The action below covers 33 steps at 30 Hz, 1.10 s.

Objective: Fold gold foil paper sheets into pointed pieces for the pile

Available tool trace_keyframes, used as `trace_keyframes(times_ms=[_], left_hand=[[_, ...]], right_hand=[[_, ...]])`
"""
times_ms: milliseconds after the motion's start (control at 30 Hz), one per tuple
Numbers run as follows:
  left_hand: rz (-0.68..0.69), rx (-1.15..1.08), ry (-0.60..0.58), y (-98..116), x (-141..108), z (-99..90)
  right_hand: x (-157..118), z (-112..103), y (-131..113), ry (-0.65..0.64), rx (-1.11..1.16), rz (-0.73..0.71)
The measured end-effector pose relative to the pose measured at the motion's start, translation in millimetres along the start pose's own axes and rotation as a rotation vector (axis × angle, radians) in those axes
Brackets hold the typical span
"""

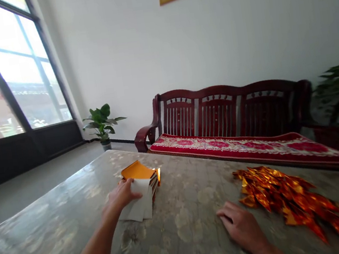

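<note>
The paper (143,208) sits in a pile on the counter (185,221), under your left hand (130,188) and out to its right. Your thumb lies on a pale sheet, and your other fingers are at the pile's left side, by an orange sheet. You are touching the paper, but I cannot tell if your fingers are pinched tight on it. Your left arm reaches far out, slanting up from the bottom.

Your right hand (238,226) rests low over the counter, well apart from the paper. Its fingers are curled in together in a loose fist, with the back of the hand up. The foil (280,195) lies in a heap just beside it, to the right.

The paper is flat and dull, with pale and orange sides, and its edges fan out on the right. The foil is shiny, orange and gold, all crinkled, with pointy ends. The counter is gray and smooth, with a blotchy flower print. Past it stands a dark red wood bench (214,112) with a red flowery cloth (242,148).
</note>
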<state>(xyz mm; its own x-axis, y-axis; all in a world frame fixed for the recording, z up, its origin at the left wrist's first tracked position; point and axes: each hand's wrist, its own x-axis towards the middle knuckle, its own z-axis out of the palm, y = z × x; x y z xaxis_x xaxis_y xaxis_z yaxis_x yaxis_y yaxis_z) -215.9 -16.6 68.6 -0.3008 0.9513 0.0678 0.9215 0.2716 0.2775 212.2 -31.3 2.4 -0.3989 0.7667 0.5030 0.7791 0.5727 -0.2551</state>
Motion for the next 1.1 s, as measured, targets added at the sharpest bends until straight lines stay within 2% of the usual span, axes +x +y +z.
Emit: trace_keyframes(times_ms=[267, 633, 900, 1100], left_hand=[[0.011, 0.021, 0.043, 11.5, -11.1, 3.9], [0.079, -0.099, 0.162, -3.1, -14.7, 10.6], [0.033, -0.293, 0.305, -6.5, -15.4, 17.4], [-0.015, -0.597, 0.297, -3.7, -14.5, 6.6]], right_hand=[[0.1, -2.9, -2.0, 0.012, -0.008, -0.022], [-0.2, -1.5, -1.1, 0.007, -0.009, -0.009], [1.2, -2.3, -2.1, 0.003, 0.011, 0.007], [1.2, -1.3, -1.5, -0.014, 0.012, 0.019]])
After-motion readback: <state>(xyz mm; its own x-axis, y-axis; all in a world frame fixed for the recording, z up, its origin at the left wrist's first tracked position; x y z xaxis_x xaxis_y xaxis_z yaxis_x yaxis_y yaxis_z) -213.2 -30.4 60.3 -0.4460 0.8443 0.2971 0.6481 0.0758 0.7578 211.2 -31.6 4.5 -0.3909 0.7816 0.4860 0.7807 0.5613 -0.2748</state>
